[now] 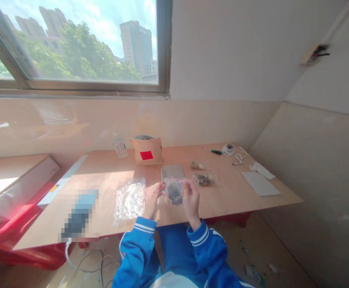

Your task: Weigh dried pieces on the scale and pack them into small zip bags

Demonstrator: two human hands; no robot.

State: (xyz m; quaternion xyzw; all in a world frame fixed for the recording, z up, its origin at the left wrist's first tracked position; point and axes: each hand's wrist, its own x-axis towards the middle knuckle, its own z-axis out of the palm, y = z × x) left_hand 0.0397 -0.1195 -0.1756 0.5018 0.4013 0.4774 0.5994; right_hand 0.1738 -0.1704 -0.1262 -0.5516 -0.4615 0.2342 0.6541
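A small clear plastic bag (175,193) with dark pieces inside hangs between my hands above the table's front part. My right hand (191,197) pinches its upper right corner with closed fingers. My left hand (154,197) is at the bag's left side, its fingertips near the upper left edge; whether they grip it is too small to tell. Just behind the bag lies a flat grey rectangular object (173,172). Two more filled clear bags, one with pale pieces (198,165) and one with dark pieces (203,179), lie to the right. Clear empty bags (130,201) lie left of my left hand.
On the wooden table (225,196) a brown paper pouch (146,151) and a bottle (120,148) stand at the back. A screwdriver (216,152), white dome camera (228,149), cable (238,159) and white sheet (260,184) are on the right. A pixelated object (80,214) is front left.
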